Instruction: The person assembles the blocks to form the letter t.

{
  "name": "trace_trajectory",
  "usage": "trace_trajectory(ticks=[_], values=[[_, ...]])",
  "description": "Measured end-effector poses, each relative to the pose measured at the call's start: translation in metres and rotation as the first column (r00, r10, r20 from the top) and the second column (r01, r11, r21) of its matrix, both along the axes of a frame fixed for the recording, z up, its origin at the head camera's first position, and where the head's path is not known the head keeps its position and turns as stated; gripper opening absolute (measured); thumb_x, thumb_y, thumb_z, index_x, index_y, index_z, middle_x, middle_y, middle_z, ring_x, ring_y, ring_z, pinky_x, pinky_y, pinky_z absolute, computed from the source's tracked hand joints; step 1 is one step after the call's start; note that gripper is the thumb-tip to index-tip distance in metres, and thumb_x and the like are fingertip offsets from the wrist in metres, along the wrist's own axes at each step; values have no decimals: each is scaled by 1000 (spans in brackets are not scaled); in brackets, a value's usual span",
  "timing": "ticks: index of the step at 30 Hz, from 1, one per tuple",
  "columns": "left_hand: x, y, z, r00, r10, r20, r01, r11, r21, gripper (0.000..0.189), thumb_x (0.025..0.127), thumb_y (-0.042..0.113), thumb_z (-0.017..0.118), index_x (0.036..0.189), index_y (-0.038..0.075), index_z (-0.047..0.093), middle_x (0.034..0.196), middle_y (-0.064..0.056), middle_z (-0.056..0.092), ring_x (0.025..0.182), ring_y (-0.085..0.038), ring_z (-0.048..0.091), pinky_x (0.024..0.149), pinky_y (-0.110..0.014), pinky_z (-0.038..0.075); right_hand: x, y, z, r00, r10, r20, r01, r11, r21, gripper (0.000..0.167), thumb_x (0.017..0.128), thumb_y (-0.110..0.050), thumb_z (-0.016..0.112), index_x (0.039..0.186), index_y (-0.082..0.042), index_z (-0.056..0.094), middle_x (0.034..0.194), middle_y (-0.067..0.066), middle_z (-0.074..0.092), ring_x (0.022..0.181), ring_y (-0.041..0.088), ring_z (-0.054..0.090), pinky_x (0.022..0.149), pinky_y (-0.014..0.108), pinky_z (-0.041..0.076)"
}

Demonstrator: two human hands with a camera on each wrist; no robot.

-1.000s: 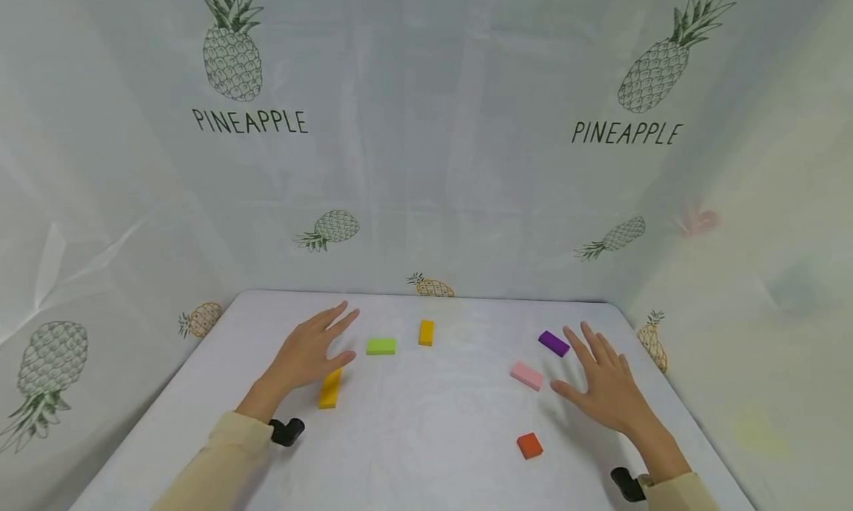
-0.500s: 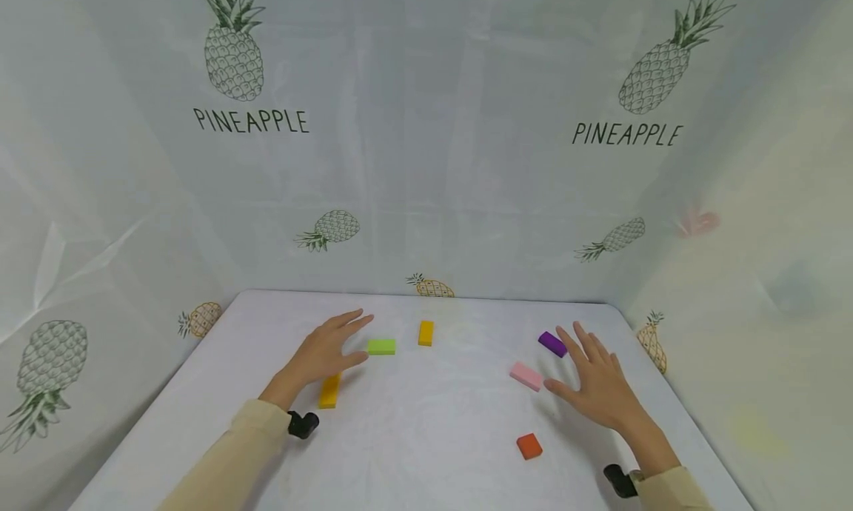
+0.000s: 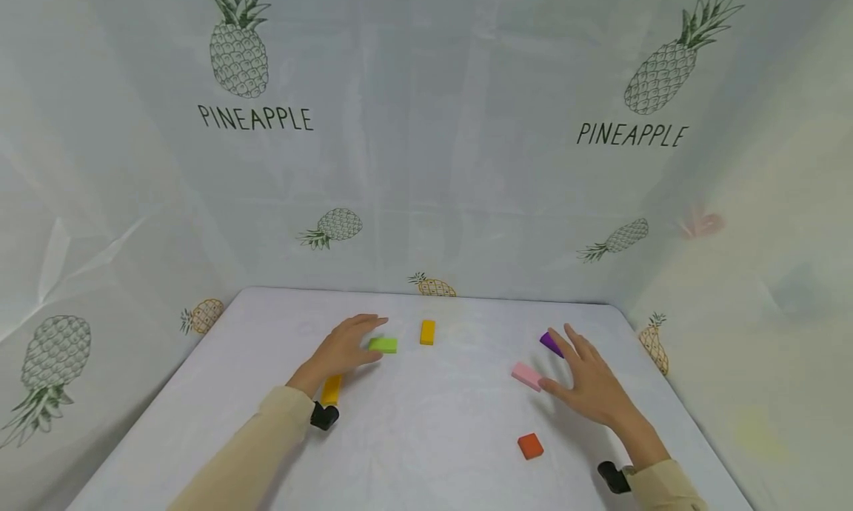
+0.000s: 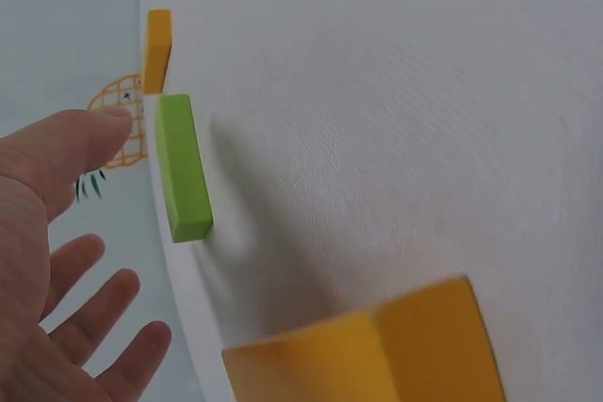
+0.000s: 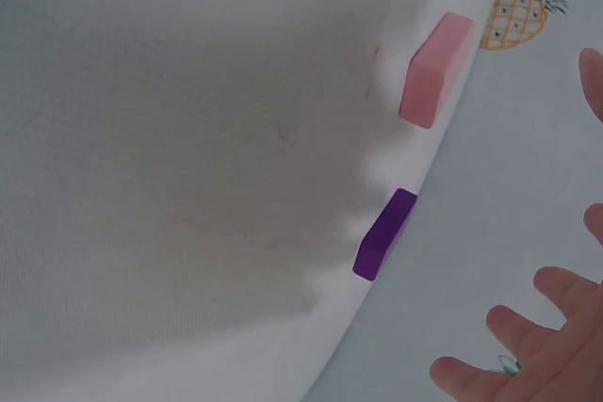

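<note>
Evidently nothing is lifted yet: the green block (image 3: pixel 388 346) by the left hand (image 3: pixel 341 349) and the pink block (image 3: pixel 526 376) by the right hand (image 3: pixel 594 389) lie on the table (image 3: pixel 440 452), all fingers loosely spread, empty.

A lime-green rectangular block (image 3: pixel 386 346), 2 orange-yellow rectangular blocks (image 3: pixel 427 332), a pastel-pink rectangular block (image 3: pixel 526 375), a deep-purple rectangular block (image 5: pixel 384 234) and an orange-red square block (image 3: pixel 530 446) show solid colours against the white desk (image 3: pixel 426 452). The pale grey hanging sheet (image 3: pixel 426 126) bears dark-green outlined pineapples (image 3: pixel 240 61), dark "PINEAPPLE" lettering (image 3: pixel 256 118) and yellow, grid-patterned pineapples (image 3: pixel 436 287) with green leaves (image 4: pixel 90 184). The sleeves (image 3: pixel 246 452) are beige.
</note>
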State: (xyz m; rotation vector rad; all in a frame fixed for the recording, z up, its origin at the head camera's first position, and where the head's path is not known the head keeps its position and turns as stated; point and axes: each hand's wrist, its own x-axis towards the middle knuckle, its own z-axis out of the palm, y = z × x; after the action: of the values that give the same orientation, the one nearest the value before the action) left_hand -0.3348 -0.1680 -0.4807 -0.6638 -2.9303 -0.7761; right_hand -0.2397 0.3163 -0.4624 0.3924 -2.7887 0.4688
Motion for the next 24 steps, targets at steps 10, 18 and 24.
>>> trace_trajectory(ticks=[10,18,24], values=[[-8,10,-2,999,10,43,-13,997,74,69,94,28,84,157,20,55,159,-6,52,149,-34,44,124,-60,34,-6,-4,-6,999,35,24,-33,997,-74,91,93,-46,80,164,-10,38,166,29,33,147,58,34,99,84,42],[-11,13,-8,995,45,88,-56,991,120,65,93,24,84,153,22,59,155,-6,55,147,-34,47,123,-60,35,-10,-5,-10,996,76,48,-69,987,-145,83,94,-39,81,161,-6,43,162,30,38,145,57,38,102,81,42],[-9,16,-10,990,62,129,-80,986,147,63,93,21,83,152,22,61,153,-5,57,144,-33,49,123,-59,35,-12,-8,-13,993,74,94,-54,977,-205,78,96,-34,80,159,-4,44,158,31,42,144,55,41,105,76,44]])
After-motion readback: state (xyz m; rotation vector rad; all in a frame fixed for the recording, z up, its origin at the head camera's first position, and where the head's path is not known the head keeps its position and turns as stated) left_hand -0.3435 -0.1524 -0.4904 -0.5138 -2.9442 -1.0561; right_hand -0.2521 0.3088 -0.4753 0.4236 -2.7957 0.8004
